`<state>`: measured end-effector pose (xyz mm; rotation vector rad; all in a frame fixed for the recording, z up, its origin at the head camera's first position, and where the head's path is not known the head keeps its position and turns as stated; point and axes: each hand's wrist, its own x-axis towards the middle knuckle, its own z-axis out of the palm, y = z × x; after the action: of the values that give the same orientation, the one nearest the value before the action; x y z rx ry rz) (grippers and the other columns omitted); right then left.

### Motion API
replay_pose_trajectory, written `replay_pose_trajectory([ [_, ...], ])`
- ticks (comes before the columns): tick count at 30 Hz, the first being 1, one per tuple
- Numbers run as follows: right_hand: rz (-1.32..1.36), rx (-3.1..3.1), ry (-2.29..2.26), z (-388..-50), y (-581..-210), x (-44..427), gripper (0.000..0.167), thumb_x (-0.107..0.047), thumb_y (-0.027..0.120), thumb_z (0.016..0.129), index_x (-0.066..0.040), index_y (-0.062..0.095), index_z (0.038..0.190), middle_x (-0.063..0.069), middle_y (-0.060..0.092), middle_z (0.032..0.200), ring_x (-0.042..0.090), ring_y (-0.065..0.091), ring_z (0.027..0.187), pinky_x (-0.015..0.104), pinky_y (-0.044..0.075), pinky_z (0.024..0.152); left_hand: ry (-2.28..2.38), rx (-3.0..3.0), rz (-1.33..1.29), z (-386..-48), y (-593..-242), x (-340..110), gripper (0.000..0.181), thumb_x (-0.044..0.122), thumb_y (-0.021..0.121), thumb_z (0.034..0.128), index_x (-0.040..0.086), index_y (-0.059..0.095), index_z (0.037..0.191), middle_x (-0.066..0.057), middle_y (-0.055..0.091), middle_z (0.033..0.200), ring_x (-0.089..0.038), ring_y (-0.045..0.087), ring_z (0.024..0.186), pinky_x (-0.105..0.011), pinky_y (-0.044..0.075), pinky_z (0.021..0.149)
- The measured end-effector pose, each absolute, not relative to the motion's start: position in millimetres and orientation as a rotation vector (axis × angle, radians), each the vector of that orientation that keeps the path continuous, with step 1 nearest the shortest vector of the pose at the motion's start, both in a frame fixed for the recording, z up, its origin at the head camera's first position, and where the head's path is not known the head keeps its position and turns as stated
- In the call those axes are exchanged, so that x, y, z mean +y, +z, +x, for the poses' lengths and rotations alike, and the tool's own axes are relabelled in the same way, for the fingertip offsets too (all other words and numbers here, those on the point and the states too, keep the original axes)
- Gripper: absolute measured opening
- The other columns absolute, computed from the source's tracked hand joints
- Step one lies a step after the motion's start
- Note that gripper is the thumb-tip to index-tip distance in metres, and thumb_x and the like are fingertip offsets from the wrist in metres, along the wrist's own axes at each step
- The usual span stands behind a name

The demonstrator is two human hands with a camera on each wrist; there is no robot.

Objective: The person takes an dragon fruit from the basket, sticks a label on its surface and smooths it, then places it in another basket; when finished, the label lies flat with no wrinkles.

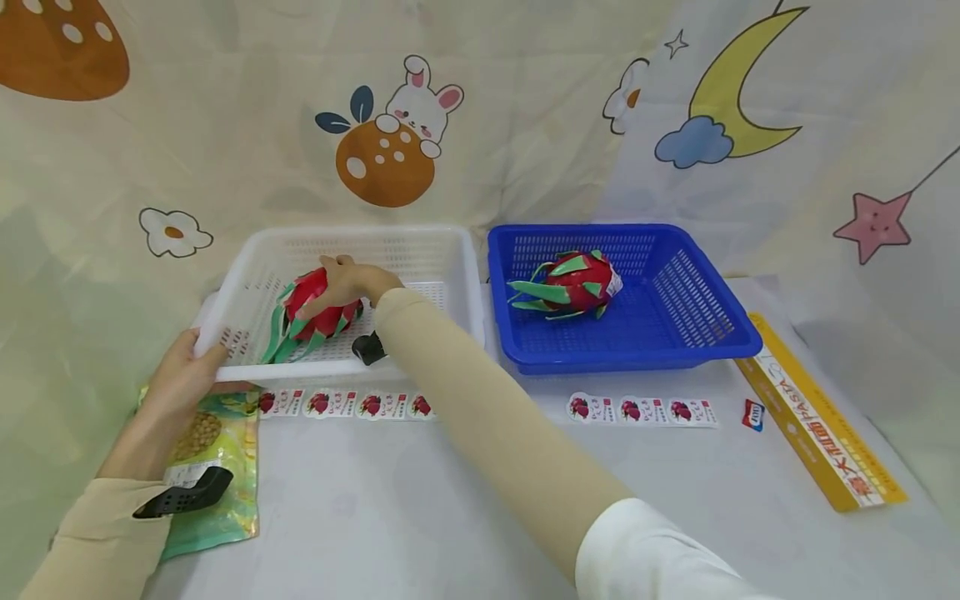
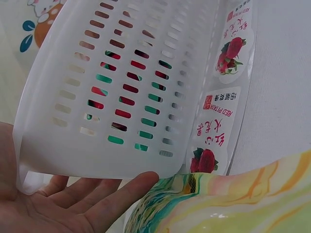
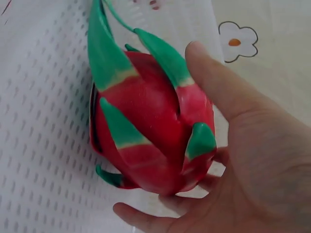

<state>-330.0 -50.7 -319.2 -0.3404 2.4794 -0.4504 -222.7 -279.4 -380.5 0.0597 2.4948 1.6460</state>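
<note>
In the head view a red dragon fruit (image 1: 305, 291) with green leaf tips lies in a white perforated basket (image 1: 408, 367). My right hand (image 1: 352, 282) reaches in and holds this fruit; in the right wrist view the thumb lies along one side of the dragon fruit (image 3: 150, 116) and the fingers pass behind it. My left hand (image 1: 183, 371) grips the white basket by its near left corner. From the left wrist, fingers show beneath the basket wall (image 2: 121, 97), the thumb hidden. A second dragon fruit (image 1: 579, 283), bearing a small white label, lies in the blue basket (image 1: 630, 360).
Below the left hand lies a yellow-green food bag (image 1: 217, 467). Strips of dragon fruit labels (image 1: 330, 403) run along the front of the baskets, with another label strip (image 1: 641, 410) on the right. A small sticker (image 1: 753, 415) and a long yellow pasta box (image 1: 821, 417) lie at right.
</note>
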Motion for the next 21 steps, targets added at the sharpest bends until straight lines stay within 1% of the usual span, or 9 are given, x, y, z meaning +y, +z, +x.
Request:
replay_pose_trajectory([
  [4,-0.240,2.472,-0.548,-330.1,-323.2,-55.1,0.105,-0.065,0.067,0.076,-0.039,0.001,0.154,-0.012,0.010,0.160,0.012,0.035,0.132,0.027,0.047,0.096,1.639,2.494,0.030,-220.9,-380.4,-279.9,0.058,0.019,0.028,0.1043,-0.011,0.008,0.149,-0.035,0.031,0.141,0.006,0.059,0.081,-0.033,0.059,0.068],
  [7,-0.197,2.464,-0.660,-332.0,-327.3,-57.3,0.105,-0.061,0.070,0.075,-0.038,0.006,0.154,-0.011,0.014,0.159,0.012,0.039,0.128,0.029,0.051,0.092,1.637,2.496,0.048,-220.5,-378.8,-280.0,0.057,0.019,0.028,0.1043,-0.010,0.008,0.150,-0.036,0.030,0.143,0.006,0.059,0.081,-0.033,0.059,0.069],
  [12,-0.152,2.463,-0.812,-336.1,-335.4,-60.3,0.105,-0.058,0.076,0.072,-0.034,0.014,0.153,-0.007,0.024,0.154,0.014,0.044,0.117,0.031,0.057,0.080,1.662,2.495,0.055,-221.1,-377.2,-279.4,0.057,0.018,0.028,0.1039,-0.011,0.009,0.149,-0.036,0.031,0.141,0.005,0.059,0.081,-0.035,0.059,0.068],
  [14,-0.128,2.473,-0.821,-337.3,-338.3,-61.4,0.106,-0.058,0.077,0.070,-0.035,0.015,0.153,-0.006,0.026,0.153,0.013,0.043,0.116,0.031,0.057,0.079,1.670,2.491,0.045,-220.9,-377.5,-279.0,0.057,0.018,0.029,0.1040,-0.011,0.009,0.149,-0.035,0.031,0.141,0.005,0.059,0.080,-0.034,0.059,0.067],
  [21,-0.081,2.437,-0.955,-338.1,-345.4,-62.4,0.105,-0.051,0.080,0.070,-0.034,0.017,0.152,-0.002,0.034,0.145,0.016,0.043,0.117,0.030,0.056,0.077,1.684,2.484,0.051,-219.6,-379.4,-278.6,0.056,0.018,0.029,0.1042,-0.011,0.010,0.149,-0.035,0.032,0.141,0.005,0.060,0.081,-0.034,0.059,0.068],
])
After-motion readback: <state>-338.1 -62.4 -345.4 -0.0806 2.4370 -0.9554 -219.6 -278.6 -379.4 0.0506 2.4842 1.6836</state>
